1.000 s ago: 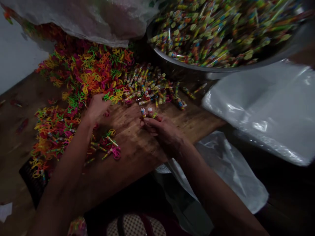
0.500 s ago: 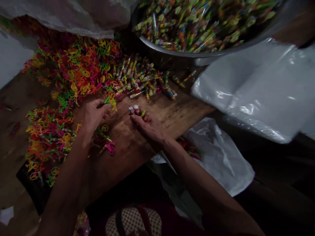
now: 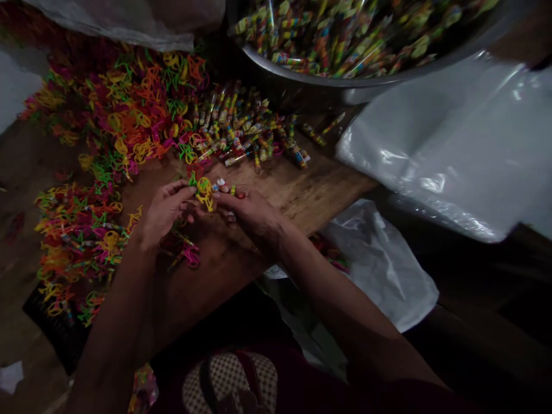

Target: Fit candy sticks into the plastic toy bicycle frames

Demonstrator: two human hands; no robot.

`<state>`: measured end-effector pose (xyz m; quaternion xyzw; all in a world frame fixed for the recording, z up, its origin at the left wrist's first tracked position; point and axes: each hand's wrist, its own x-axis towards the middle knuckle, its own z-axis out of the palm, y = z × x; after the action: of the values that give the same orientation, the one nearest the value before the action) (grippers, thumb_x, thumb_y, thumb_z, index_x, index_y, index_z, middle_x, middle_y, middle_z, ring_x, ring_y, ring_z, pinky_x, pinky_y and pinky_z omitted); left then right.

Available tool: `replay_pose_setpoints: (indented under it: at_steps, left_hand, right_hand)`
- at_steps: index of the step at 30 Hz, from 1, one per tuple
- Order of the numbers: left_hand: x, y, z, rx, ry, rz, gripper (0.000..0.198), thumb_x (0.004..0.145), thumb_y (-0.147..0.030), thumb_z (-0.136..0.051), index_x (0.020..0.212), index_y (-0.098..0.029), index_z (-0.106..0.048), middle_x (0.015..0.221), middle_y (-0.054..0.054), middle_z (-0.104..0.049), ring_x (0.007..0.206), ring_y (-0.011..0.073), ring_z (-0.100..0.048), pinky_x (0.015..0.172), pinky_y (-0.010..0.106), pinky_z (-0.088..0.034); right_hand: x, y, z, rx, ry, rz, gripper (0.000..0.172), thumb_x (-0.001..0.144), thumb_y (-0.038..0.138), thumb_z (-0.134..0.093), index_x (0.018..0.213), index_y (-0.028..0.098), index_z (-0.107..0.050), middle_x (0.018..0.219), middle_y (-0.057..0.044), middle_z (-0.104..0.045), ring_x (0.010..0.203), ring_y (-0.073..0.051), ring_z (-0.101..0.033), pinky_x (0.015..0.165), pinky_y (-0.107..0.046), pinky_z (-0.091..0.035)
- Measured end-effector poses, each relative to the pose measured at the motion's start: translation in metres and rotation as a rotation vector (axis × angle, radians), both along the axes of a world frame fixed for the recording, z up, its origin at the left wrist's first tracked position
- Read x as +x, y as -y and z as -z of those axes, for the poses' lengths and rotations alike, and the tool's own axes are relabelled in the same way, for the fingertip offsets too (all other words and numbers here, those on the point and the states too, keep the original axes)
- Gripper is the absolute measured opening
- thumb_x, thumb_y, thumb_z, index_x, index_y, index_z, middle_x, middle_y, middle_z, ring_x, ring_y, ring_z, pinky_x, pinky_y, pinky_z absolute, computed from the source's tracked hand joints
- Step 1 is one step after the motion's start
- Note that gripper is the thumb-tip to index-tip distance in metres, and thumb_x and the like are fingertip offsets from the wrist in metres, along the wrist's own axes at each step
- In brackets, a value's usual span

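My left hand [image 3: 163, 210] pinches a small yellow and green plastic toy piece [image 3: 203, 191] over the wooden table [image 3: 302, 195]. My right hand [image 3: 248, 211] is closed round a few small wrapped candy tubes [image 3: 225, 186], whose ends stick out beside the yellow piece. The two hands meet at the fingertips. A heap of bright plastic pieces [image 3: 125, 115] lies beyond my left hand, and a smaller pile of candy tubes [image 3: 245, 129] lies just past my right hand.
A big metal bowl [image 3: 357, 92] full of candy tubes stands at the back right. Clear plastic bags [image 3: 452, 149] lie on the right, another bag [image 3: 379, 264] hangs off the table edge. More plastic pieces [image 3: 77, 241] spread at the left. A finished pink piece [image 3: 190, 255] lies near my left wrist.
My left hand picked a yellow and green piece from the heap and brought it right to meet my right hand, which kept hold of the candy tubes. The view shifted a little.
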<state>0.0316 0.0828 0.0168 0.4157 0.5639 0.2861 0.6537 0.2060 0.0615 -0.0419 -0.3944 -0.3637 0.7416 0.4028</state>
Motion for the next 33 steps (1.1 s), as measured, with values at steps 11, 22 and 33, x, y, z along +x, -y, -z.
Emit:
replay_pose_setpoints:
  at_steps: [11, 22, 33]
  left_hand:
    - [-0.002, 0.019, -0.001, -0.046, 0.053, 0.093, 0.022, 0.076, -0.029, -0.073, 0.083, -0.015, -0.058, 0.062, -0.003, -0.062, 0.045, 0.0089, -0.058, 0.040, 0.018, -0.043]
    - [0.013, 0.023, -0.011, -0.011, -0.106, 0.103, 0.011, 0.083, -0.023, -0.064, 0.081, -0.016, -0.056, 0.067, 0.000, -0.066, 0.054, 0.0135, -0.068, 0.050, 0.022, -0.055]
    - [0.011, 0.013, 0.002, 0.157, -0.127, 0.125, 0.009, 0.086, -0.024, -0.063, 0.090, -0.017, -0.062, 0.071, 0.000, -0.068, 0.058, 0.0122, -0.066, 0.057, 0.024, -0.057]
  right_hand:
    - [0.009, 0.004, -0.012, -0.239, -0.313, -0.097, 0.031, 0.074, 0.032, -0.077, 0.070, 0.019, -0.050, 0.045, 0.012, -0.033, 0.040, -0.003, -0.025, 0.037, -0.017, -0.023]
    - [0.018, 0.010, -0.008, -0.168, -0.247, -0.099, 0.045, 0.066, 0.040, -0.084, 0.061, 0.019, -0.045, 0.043, 0.011, -0.036, 0.038, -0.003, -0.026, 0.036, -0.016, -0.024]
    - [0.032, 0.014, -0.015, 0.074, 0.002, 0.123, 0.034, 0.072, 0.039, -0.082, 0.071, 0.019, -0.054, 0.055, 0.008, -0.043, 0.048, -0.005, -0.033, 0.043, -0.022, -0.022]
